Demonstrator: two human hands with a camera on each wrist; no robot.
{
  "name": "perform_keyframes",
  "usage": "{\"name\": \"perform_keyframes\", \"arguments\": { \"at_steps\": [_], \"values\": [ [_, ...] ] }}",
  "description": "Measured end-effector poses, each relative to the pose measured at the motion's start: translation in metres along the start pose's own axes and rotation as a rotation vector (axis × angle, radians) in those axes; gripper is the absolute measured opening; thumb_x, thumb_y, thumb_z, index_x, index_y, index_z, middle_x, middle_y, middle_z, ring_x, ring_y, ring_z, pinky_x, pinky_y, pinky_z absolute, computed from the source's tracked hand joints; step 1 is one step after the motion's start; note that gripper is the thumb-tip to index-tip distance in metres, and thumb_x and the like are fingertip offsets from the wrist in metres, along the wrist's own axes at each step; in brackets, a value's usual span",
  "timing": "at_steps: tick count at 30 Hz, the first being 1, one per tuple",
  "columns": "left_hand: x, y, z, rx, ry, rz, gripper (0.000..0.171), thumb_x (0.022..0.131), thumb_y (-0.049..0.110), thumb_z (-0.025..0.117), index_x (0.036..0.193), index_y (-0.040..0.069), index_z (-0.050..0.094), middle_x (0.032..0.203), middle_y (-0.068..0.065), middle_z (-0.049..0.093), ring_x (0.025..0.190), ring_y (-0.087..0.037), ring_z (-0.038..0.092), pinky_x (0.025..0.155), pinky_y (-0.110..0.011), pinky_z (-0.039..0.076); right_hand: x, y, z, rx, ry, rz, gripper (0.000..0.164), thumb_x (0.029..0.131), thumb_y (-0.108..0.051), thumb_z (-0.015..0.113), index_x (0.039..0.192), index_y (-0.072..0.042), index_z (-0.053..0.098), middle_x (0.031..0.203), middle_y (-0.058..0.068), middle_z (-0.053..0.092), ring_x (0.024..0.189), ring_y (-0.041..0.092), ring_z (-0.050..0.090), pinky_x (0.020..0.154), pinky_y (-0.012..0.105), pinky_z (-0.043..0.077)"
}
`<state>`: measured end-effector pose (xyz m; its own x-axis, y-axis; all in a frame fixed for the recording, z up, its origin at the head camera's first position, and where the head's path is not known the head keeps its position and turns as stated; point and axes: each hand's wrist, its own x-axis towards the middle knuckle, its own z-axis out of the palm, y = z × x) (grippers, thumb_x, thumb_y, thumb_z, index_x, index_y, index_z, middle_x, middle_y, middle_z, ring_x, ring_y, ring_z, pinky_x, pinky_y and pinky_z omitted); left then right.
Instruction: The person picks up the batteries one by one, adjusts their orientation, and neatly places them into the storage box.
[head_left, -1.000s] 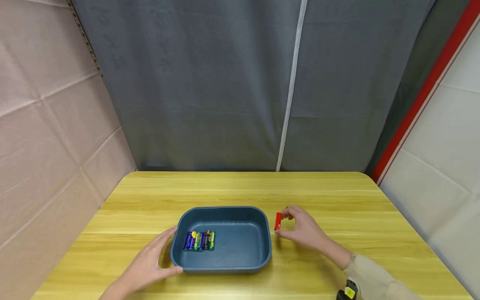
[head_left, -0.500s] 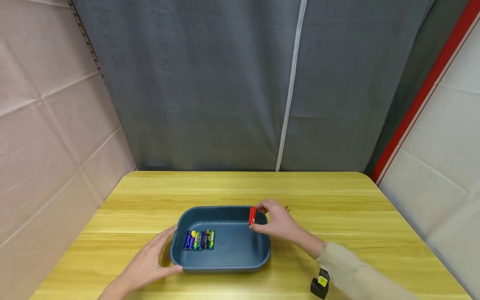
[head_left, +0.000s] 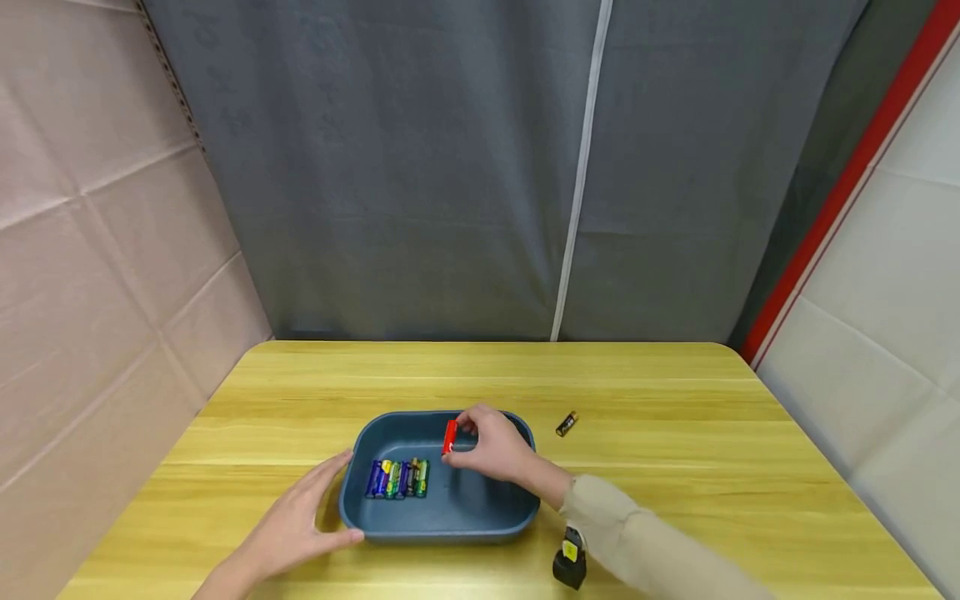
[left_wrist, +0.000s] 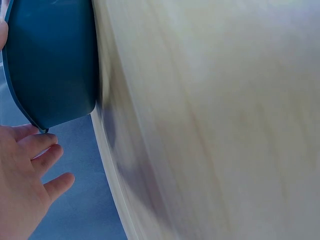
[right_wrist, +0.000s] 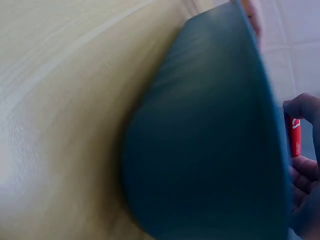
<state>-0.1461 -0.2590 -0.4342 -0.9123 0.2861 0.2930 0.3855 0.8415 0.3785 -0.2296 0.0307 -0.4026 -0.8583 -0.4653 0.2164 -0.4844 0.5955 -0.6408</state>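
Note:
A red battery (head_left: 449, 437) is pinched end to end between the thumb and fingers of my right hand (head_left: 495, 446), above the blue tray (head_left: 480, 508). In the right wrist view the red battery (right_wrist: 295, 135) shows past the tray's wall (right_wrist: 215, 130). Several batteries (head_left: 397, 479) in blue, green, yellow and dark colours lie side by side in the tray's left part. My left hand (head_left: 300, 521) touches the tray's left rim with thumb and fingertips, the fingers spread. In the left wrist view its fingers (left_wrist: 37, 145) meet the tray's edge (left_wrist: 55, 75).
One dark battery with a gold end (head_left: 567, 423) lies on the wooden table (head_left: 675, 433), right of the tray's far corner. A grey curtain (head_left: 412, 183) hangs behind the table. A black wrist camera (head_left: 570, 558) hangs below the right sleeve (head_left: 637, 533).
My right hand has carried the red battery leftward from beside the tray to above its middle. The dark battery on the table has come into view. My left hand stays at the rim.

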Motion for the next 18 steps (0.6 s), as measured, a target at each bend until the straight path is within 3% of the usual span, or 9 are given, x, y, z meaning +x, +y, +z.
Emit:
{"name": "perform_keyframes", "arguments": {
  "at_steps": [9,18],
  "values": [
    [0.001,0.003,0.0,-0.004,-0.005,-0.004,0.098,0.063,0.059,0.071,0.139,0.01,0.035,0.137,-0.017,0.041,0.119,-0.039,0.043,0.088,-0.063,0.038,0.0,0.005,0.024,-0.099,-0.048,0.012,0.046,0.066,-0.035,0.075,0.097,-0.004,0.063,0.088,0.002,0.058,0.078,0.01,0.051,0.068,0.021,0.048],
    [0.0,0.002,0.001,0.0,-0.003,-0.008,0.097,0.063,0.06,0.071,0.139,0.011,0.036,0.136,-0.016,0.042,0.119,-0.039,0.043,0.087,-0.063,0.04,-0.001,0.004,0.037,-0.205,-0.117,0.011,0.042,0.064,-0.035,0.078,0.09,-0.005,0.063,0.08,-0.003,0.053,0.069,0.007,0.045,0.062,0.017,0.045]
  ]
}}
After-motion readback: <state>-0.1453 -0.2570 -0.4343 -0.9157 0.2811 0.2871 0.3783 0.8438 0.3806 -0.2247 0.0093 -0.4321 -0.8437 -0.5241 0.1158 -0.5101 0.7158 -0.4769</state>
